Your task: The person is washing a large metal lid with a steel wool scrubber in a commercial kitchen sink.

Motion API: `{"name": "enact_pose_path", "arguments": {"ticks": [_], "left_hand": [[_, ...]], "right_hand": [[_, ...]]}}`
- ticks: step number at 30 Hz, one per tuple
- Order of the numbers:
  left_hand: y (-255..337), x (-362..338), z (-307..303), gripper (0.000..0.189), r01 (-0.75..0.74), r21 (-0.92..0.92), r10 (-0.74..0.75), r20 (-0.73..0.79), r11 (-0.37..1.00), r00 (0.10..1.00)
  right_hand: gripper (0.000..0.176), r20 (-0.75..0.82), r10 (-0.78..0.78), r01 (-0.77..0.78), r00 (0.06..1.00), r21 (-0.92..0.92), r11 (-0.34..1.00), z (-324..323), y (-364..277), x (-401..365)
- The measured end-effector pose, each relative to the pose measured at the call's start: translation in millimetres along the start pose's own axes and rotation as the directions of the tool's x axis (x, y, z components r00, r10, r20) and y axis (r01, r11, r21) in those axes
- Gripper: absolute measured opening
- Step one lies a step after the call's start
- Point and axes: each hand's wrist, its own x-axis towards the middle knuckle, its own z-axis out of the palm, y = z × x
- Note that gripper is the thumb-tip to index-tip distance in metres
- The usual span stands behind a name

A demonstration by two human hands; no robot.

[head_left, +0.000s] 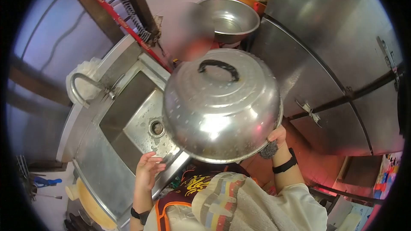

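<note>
At far left, faucet arcs over the steel sink, w/ the drain wet. Left hand hovers by the sink's near edge, fingers spread, holding nothing. Centre: big perforated steel colander, dome up, black handle on top, above the sink's right end. Right hand grips its lower rim w/ a scouring pad pinched beneath, prob. against the metal, though the view is unclear. Colander looks stiff, light for its bulk but unwieldy, wet & slippery. Best hold is the rim or the handle, w/ both hands.
</note>
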Motion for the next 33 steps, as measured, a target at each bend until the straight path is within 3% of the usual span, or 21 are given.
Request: {"name": "enact_pose_path", "arguments": {"ticks": [2,6,10,13,18,25,26,29,33], "left_hand": [[-8,11,4,0.027,-0.011,0.136,0.026,-0.113,0.991,0.993],[-29,31,-1,0.023,-0.051,0.324,0.138,-0.249,0.945,0.959],[-42,41,-7,0.02,-0.102,0.373,0.216,-0.278,0.922,0.936],[-46,48,-13,0.019,-0.114,0.392,0.237,-0.282,0.913,0.93],[-54,53,-11,0.015,-0.11,0.388,0.244,-0.316,0.915,0.917],[-55,55,-12,0.015,-0.088,0.385,0.245,-0.382,0.919,0.891],[-56,56,-13,0.015,-0.086,0.382,0.243,-0.386,0.92,0.89],[-56,57,-13,0.014,-0.057,0.379,0.223,-0.41,0.924,0.885],[-58,58,-19,0.014,-0.043,0.4,0.219,-0.406,0.916,0.887]], "right_hand": [[0.071,-0.133,-0.093,0.096,0.987,0.011,0.995,9,-14,-8],[0.081,-0.255,-0.206,0.198,0.945,-0.058,0.978,-29,-27,-19],[0.081,-0.312,-0.256,0.23,0.915,-0.119,0.966,-80,-30,-15],[0.08,-0.333,-0.269,0.247,0.904,-0.106,0.963,-77,-27,-6],[0.057,-0.324,-0.257,0.224,0.91,-0.136,0.965,-133,8,8],[0.04,-0.437,0.191,-0.24,0.879,-0.06,0.969,-136,29,24],[0.014,-0.451,0.229,-0.325,0.863,-0.147,0.934,-136,33,26],[0.015,-0.4,0.283,-0.334,0.872,-0.062,0.941,-159,52,33],[0.022,-0.446,0.472,-0.538,0.76,-0.024,0.843,-195,76,37]]}}
